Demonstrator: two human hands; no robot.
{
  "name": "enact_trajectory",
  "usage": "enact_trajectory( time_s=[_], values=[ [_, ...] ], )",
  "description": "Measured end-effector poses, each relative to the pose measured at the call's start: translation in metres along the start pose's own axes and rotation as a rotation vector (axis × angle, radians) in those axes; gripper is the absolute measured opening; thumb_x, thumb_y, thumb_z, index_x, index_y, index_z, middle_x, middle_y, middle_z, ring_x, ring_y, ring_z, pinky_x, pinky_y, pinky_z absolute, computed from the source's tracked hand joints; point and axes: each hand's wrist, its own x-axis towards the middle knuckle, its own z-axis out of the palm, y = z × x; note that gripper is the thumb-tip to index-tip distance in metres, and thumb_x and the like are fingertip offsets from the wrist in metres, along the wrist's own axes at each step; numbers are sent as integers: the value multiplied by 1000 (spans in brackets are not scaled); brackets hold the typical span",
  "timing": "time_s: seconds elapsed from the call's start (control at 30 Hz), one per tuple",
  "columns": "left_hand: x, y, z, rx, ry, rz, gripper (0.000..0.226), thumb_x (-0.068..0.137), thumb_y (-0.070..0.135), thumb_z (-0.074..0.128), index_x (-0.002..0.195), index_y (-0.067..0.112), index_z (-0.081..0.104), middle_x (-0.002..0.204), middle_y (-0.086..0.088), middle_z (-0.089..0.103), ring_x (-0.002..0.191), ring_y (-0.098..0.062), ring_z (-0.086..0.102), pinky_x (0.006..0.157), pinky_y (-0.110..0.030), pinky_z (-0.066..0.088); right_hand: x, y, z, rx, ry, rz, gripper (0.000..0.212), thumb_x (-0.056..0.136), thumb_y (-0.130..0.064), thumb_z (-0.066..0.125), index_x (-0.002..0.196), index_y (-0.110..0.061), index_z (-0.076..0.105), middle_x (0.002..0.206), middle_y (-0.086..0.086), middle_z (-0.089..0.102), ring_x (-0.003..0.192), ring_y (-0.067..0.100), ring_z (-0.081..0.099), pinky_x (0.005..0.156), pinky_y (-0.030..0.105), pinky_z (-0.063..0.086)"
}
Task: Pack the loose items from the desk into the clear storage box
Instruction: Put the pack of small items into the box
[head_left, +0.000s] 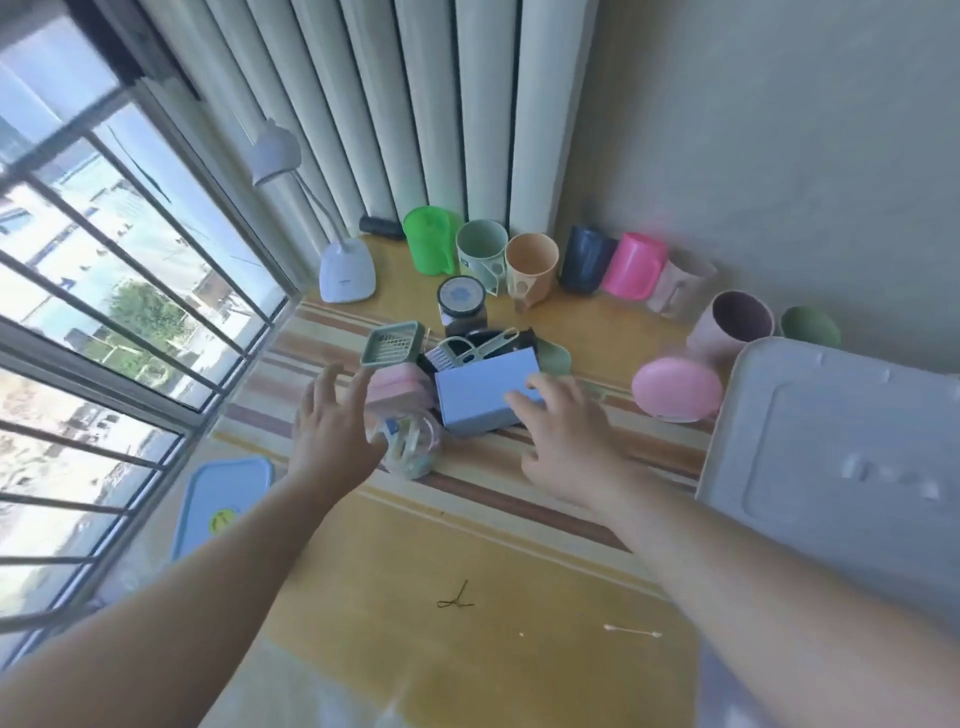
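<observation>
A pile of loose items lies mid-desk: a pale blue box (480, 397), a pink soap case (397, 392), a green slotted tray (392, 345), a clear round jar (413, 447) and a dark-lidded jar (461, 299). My right hand (563, 439) reaches over the blue box with fingertips on its right end, fingers straight. My left hand (332, 426) hovers open beside the pink case and above the clear jar, fingers spread. The storage box's grey lid (841, 467) fills the right side.
A row of cups runs along the back: green (428, 247), mint (480, 254), tan (532, 265), navy (587, 260), pink (634, 265). A white desk lamp (345, 270) stands back left. A pink round case (675, 389), a blue lid (223, 501) and a cotton swab (631, 631) lie around.
</observation>
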Motion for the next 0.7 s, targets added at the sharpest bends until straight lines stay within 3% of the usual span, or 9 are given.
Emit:
enact_trajectory(
  time_s=[0.13,0.27,0.43,0.57,0.7],
  values=[
    [51,-16,12,17,-94,130,100,81,42,74,160,29,13,161,-7,28,149,-36,21,122,-52,26,61,-8,5,12,-19,91,76,90,-27,67,155,-30,28,164,2,13,144,34,20,105,44,42],
    [69,-19,27,-33,-171,183,94,78,38,73,158,27,24,155,-4,42,142,-34,36,117,-49,34,85,-9,23,-67,-155,146,97,89,-35,71,162,-34,7,169,-2,1,150,40,9,117,54,31],
    [58,-18,33,-180,-102,119,76,74,19,74,143,36,46,136,-6,54,119,-38,54,100,-47,47,86,-8,34,-225,-123,155,102,79,-41,83,156,-33,17,149,3,27,133,35,29,101,51,34],
    [42,-22,22,-222,9,171,75,66,20,81,132,40,52,113,1,51,101,-33,58,83,-44,54,72,-6,36,-137,-113,173,92,73,-29,84,145,-29,26,144,-2,34,125,31,33,87,45,38],
    [12,-2,-10,-206,158,310,70,64,12,84,127,33,64,113,3,49,96,-31,58,71,-38,51,27,3,17,-40,-52,167,88,68,-30,78,141,-33,30,138,-9,39,120,28,35,87,42,37]
  ],
)
